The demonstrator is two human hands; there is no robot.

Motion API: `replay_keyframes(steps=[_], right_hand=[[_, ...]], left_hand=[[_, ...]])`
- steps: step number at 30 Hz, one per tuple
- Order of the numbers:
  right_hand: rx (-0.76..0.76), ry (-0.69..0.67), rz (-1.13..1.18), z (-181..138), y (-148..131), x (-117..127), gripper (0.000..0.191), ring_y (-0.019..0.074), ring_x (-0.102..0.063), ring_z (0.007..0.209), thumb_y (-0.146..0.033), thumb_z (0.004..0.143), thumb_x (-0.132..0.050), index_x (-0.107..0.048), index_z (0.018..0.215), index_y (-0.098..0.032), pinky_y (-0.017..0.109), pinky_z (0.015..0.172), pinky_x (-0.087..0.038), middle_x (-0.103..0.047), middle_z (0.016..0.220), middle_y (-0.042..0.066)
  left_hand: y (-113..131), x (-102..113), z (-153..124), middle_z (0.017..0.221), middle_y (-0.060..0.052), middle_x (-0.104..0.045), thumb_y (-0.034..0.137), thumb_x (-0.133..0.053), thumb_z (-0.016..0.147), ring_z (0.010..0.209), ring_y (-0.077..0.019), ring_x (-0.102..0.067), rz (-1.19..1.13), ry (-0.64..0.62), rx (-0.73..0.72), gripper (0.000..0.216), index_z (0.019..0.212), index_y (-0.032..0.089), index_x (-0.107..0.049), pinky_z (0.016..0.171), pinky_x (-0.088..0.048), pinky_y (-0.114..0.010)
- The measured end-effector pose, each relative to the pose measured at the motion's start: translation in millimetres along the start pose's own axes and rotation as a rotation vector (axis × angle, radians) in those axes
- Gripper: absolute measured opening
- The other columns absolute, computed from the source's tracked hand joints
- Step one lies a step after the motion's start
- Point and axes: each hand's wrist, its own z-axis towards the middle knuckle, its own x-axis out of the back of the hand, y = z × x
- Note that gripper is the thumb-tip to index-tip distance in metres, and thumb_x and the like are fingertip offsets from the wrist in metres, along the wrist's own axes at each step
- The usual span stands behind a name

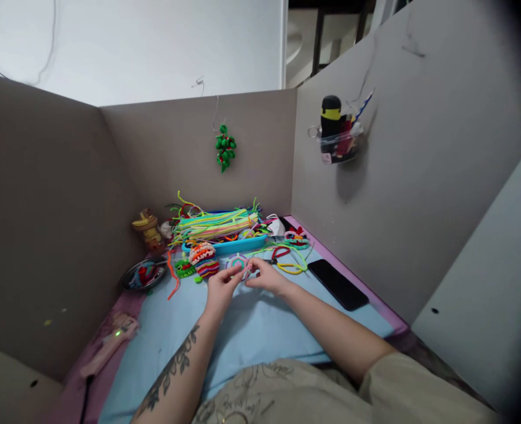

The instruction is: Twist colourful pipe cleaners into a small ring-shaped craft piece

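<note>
1. The left hand [219, 290] and the right hand [268, 277] meet over the far middle of the light blue mat [251, 335], fingertips close together.
2. Both hands pinch a small woven round [238, 262] of pastel pipe cleaners between them. The left grips its near left edge and the right its right edge, fingers narrow and closed on it.
3. The woven round sits just above the mat, near the blue tray [242, 245].
4. The tray lies just beyond the hands and carries a bundle of bright pipe cleaners [216, 224], mostly green and yellow.
5. Just left of the round stand two striped woven pieces [203, 259], with a green piece [184, 269] further left.
6. A metal bowl [144, 275] with coloured scraps sits at the far left, and a pink glue gun [110, 343] lies near left, off the mat.
7. A yellow loop [291, 269] lies just right of the right hand, and a black phone [337, 284] lies further right.
8. A green ornament [225, 147] hangs on the far wall, and a clear holder [339, 146] with pens is fixed to the right wall.
</note>
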Motion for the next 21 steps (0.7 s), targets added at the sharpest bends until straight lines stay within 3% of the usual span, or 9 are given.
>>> replay_keyframes(steps=[8,12,15,18,21], right_hand=[[0.136,0.136,-0.164,-3,-1,-15,0.027,0.0150,-0.046,0.080,-0.019,0.057,-0.069,-0.051,0.076,-0.019,0.027,0.073,-0.040,-0.045,0.086,0.000],[0.211,0.166,-0.191,-3,-2,-13,0.022,0.0153,-0.047,0.081,-0.025,0.065,-0.067,-0.048,0.073,-0.019,0.028,0.073,-0.041,-0.046,0.086,0.001],[0.257,0.183,-0.228,-5,-4,-11,0.023,0.0164,-0.048,0.085,-0.025,0.068,-0.065,-0.050,0.085,-0.020,0.028,0.071,-0.042,-0.047,0.094,0.004],[0.316,0.233,-0.282,-6,-6,-10,0.039,0.0175,-0.048,0.089,-0.022,0.066,-0.065,-0.048,0.102,-0.020,0.028,0.069,-0.043,-0.046,0.105,0.007],[0.388,0.310,-0.360,-7,-5,-8,0.035,0.0175,-0.048,0.085,-0.023,0.067,-0.065,-0.049,0.098,-0.019,0.028,0.068,-0.043,-0.049,0.096,0.007]], left_hand=[[3,-1,-3,0.072,-0.006,-0.069,0.037,-0.071,0.062,0.060,-0.0138,-0.056,0.062,-0.004,-0.030,0.039,0.092,0.013,-0.071,0.055,-0.042,-0.024],[4,-1,-2,0.078,-0.008,-0.070,0.035,-0.072,0.061,0.066,-0.0161,-0.059,0.011,0.003,-0.005,0.039,0.092,0.012,-0.071,0.061,-0.045,-0.025],[3,0,0,0.083,-0.009,-0.070,0.034,-0.073,0.060,0.070,-0.0175,-0.061,-0.029,0.005,0.013,0.040,0.093,0.012,-0.070,0.066,-0.047,-0.027],[0,1,2,0.084,-0.010,-0.071,0.034,-0.073,0.060,0.071,-0.0183,-0.062,-0.065,0.004,0.013,0.042,0.095,0.012,-0.070,0.068,-0.048,-0.028],[-3,1,2,0.083,-0.009,-0.071,0.034,-0.073,0.060,0.072,-0.0184,-0.062,-0.107,-0.002,0.015,0.042,0.095,0.012,-0.069,0.068,-0.049,-0.029]])
